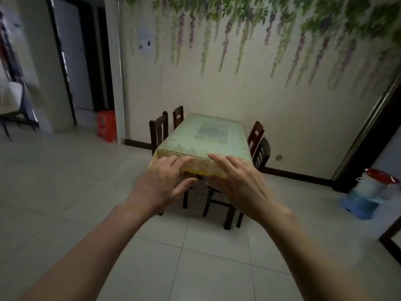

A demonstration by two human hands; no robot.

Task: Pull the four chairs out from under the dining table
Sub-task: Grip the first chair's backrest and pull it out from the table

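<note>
A: Hands?
B: Left hand [161, 183] and right hand [237, 181] are hovering at frame centre, fingers spread, gripping nothing.
A: Chairs?
B: Chairs [159, 129] are sitting tucked against the dining table [204, 135], centre frame, two flanking each side.

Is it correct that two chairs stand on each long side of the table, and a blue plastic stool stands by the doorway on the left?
Not quite: the head view shows the stool by the left doorway is red-orange, not blue. Two chairs do stand on each long side of the table.
</note>
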